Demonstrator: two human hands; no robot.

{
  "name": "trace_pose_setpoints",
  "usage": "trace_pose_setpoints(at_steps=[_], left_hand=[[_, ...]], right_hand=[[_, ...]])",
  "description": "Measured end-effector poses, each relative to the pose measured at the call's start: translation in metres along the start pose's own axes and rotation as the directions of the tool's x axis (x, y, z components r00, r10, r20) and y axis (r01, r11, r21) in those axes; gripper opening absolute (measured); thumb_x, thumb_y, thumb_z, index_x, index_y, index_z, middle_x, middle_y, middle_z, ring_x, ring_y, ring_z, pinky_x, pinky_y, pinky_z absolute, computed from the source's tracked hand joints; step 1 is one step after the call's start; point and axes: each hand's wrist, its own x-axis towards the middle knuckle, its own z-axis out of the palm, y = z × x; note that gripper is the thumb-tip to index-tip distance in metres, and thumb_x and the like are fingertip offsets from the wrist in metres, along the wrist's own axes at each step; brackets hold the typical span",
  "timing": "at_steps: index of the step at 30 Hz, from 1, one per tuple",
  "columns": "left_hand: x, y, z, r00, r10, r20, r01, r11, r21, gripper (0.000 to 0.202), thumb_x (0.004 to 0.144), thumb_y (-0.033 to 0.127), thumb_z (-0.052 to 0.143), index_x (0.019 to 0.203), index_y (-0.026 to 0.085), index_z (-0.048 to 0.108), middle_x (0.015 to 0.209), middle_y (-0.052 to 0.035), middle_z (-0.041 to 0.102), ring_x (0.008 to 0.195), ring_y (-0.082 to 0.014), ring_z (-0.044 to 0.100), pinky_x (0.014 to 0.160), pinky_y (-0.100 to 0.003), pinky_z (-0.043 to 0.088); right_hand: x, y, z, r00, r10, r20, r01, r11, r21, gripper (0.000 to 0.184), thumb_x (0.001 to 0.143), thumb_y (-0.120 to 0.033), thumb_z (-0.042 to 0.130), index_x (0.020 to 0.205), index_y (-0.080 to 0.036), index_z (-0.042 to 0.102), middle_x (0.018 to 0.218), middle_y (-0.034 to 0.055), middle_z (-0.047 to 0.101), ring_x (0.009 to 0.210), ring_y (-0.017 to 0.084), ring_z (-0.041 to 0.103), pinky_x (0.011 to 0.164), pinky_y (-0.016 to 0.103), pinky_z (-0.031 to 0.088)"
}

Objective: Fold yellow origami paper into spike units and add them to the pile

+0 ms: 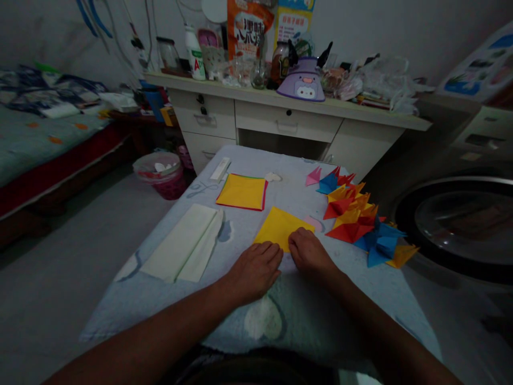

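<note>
A sheet of yellow origami paper lies in front of me on the cloth-covered table, one corner pointing away. My left hand rests palm down, its fingers flat over the sheet's near left edge. Curled fingers of my right hand press on the near right part of the same sheet. The fingertips are partly hidden, so the grip of thumb and finger does not show fully. Behind the sheet is a stack of coloured paper, yellow on top. Folded paper cranes in red, orange, blue and pink stand in a cluster at the right.
A folded pale paper sheet lies left on the table, with a small white box further back. Beyond are a cluttered white desk and a pink bin. A washing machine stands right, a bed left.
</note>
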Motion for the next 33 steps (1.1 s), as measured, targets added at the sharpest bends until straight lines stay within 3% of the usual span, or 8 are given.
trace_pose_setpoints(at_steps=[3, 6, 13, 20, 25, 29, 33], left_hand=[[-0.003, 0.000, -0.003, 1.000, -0.029, 0.008, 0.029, 0.999, 0.027, 0.035, 0.092, 0.033, 0.050, 0.122, 0.015, 0.052, 0.112, -0.0091, 0.059, 0.106, -0.0249, 0.052, 0.093, -0.040, 0.042], [-0.010, -0.002, -0.005, 0.998, -0.069, -0.001, 0.069, 0.996, 0.058, 0.036, 0.091, 0.035, 0.053, 0.121, 0.015, 0.053, 0.110, -0.0093, 0.060, 0.104, -0.0255, 0.052, 0.089, -0.040, 0.043], [-0.035, -0.008, -0.013, 0.983, -0.184, -0.028, 0.186, 0.977, 0.104, 0.033, 0.091, 0.035, 0.053, 0.117, 0.016, 0.056, 0.110, -0.0110, 0.060, 0.105, -0.0272, 0.052, 0.086, -0.042, 0.043], [-0.045, -0.008, -0.014, 0.958, -0.281, -0.049, 0.286, 0.946, 0.155, 0.037, 0.089, 0.037, 0.055, 0.119, 0.015, 0.055, 0.110, -0.0113, 0.060, 0.103, -0.0280, 0.052, 0.085, -0.043, 0.043], [-0.045, -0.004, -0.018, 0.938, -0.338, -0.077, 0.346, 0.924, 0.160, 0.028, 0.089, 0.038, 0.054, 0.107, 0.016, 0.059, 0.103, -0.0105, 0.062, 0.098, -0.0274, 0.054, 0.082, -0.043, 0.044], [-0.041, 0.003, -0.016, 0.969, -0.235, -0.076, 0.242, 0.964, 0.110, 0.017, 0.090, 0.028, 0.052, 0.100, 0.017, 0.061, 0.100, -0.0090, 0.064, 0.095, -0.0256, 0.057, 0.082, -0.042, 0.046], [-0.036, 0.007, -0.004, 0.985, -0.138, -0.108, 0.144, 0.988, 0.055, 0.031, 0.089, 0.020, 0.052, 0.118, 0.014, 0.056, 0.121, -0.0113, 0.061, 0.112, -0.0256, 0.055, 0.096, -0.041, 0.045]], right_hand=[[0.000, -0.014, -0.002, 0.993, 0.111, -0.032, -0.114, 0.990, -0.087, 0.015, 0.089, -0.026, 0.049, 0.092, -0.016, 0.060, 0.098, 0.0115, 0.058, 0.089, 0.023, 0.051, 0.077, 0.034, 0.036], [-0.001, -0.024, 0.005, 0.978, 0.189, -0.087, -0.199, 0.973, -0.120, 0.025, 0.088, -0.039, 0.052, 0.097, -0.016, 0.058, 0.102, 0.0136, 0.057, 0.094, 0.027, 0.050, 0.078, 0.036, 0.036], [0.000, -0.033, 0.015, 0.954, 0.259, -0.150, -0.280, 0.949, -0.144, 0.048, 0.086, -0.060, 0.047, 0.102, -0.016, 0.058, 0.104, 0.0162, 0.057, 0.097, 0.031, 0.050, 0.078, 0.041, 0.037], [0.002, -0.036, 0.015, 0.944, 0.278, -0.180, -0.307, 0.938, -0.160, 0.056, 0.083, -0.066, 0.047, 0.105, -0.015, 0.059, 0.104, 0.0179, 0.057, 0.097, 0.033, 0.050, 0.076, 0.042, 0.038], [0.002, -0.036, 0.017, 0.939, 0.274, -0.207, -0.309, 0.937, -0.162, 0.057, 0.082, -0.068, 0.047, 0.104, -0.016, 0.059, 0.103, 0.0172, 0.058, 0.096, 0.033, 0.051, 0.076, 0.042, 0.038], [0.002, -0.036, 0.018, 0.940, 0.275, -0.201, -0.309, 0.937, -0.165, 0.058, 0.081, -0.068, 0.048, 0.104, -0.016, 0.059, 0.103, 0.0175, 0.058, 0.097, 0.034, 0.050, 0.076, 0.043, 0.037], [0.002, -0.037, 0.018, 0.938, 0.283, -0.201, -0.315, 0.937, -0.153, 0.058, 0.082, -0.068, 0.047, 0.104, -0.015, 0.058, 0.103, 0.0175, 0.057, 0.097, 0.033, 0.050, 0.077, 0.042, 0.037]])
